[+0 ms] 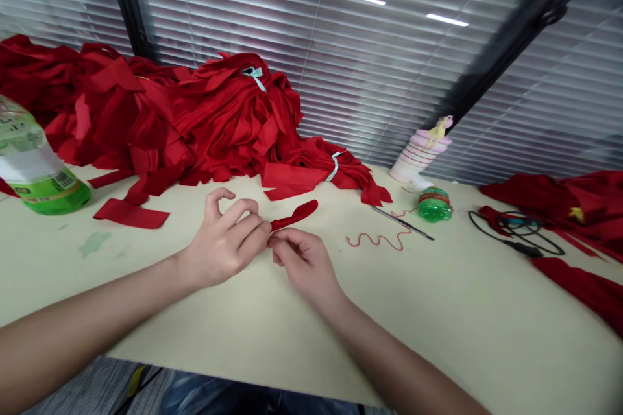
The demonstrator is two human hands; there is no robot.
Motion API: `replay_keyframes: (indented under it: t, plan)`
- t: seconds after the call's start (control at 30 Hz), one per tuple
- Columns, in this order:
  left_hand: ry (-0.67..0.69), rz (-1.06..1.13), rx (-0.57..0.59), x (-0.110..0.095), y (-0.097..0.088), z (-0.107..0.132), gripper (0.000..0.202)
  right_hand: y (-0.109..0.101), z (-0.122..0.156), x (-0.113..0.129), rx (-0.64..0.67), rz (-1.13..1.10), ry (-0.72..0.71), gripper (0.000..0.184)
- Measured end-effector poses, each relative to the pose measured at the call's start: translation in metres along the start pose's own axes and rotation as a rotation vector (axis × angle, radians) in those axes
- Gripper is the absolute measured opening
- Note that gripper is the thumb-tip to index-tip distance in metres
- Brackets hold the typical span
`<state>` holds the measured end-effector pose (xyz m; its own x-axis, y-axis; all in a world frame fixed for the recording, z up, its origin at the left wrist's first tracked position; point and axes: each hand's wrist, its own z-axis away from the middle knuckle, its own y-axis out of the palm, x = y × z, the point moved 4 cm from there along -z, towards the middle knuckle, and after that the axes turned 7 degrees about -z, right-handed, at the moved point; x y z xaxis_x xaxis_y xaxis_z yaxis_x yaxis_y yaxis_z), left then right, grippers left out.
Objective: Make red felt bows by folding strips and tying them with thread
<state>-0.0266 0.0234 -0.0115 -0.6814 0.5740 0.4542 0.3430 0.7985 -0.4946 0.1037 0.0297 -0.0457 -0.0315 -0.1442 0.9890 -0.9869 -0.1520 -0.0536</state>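
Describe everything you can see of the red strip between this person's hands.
The red fabric strip is a narrow, matte, soft-looking piece, widening toward its rounded free end. It slants up and rightward above the pale table, not touching it. Its tapered end disappears where the fingers of the left hand meet the right hand, partly hiding the grip.

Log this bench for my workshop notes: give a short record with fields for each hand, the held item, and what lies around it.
held item: red cloth strip
left hand: fingers curled on the strip's end
right hand: fingertips pinching the same end
nearby: red string, pen, small green bottle
behind: heap of red cloth
surface: pale table
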Motion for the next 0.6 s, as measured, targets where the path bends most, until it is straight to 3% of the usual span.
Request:
replay_keyframes:
  t: [0.17,0.6]
  plan:
    - [-0.040,0.054,0.032,-0.0002,0.0033,0.0005,0.009,-0.0008,0.0021,0.0053,0.005,0.103,-0.147,0.015]
    - [-0.194,0.145,0.052,0.0057,0.0028,-0.0013,0.005,-0.0025,0.0000,-0.0028,-0.014,0.137,-0.092,0.015]
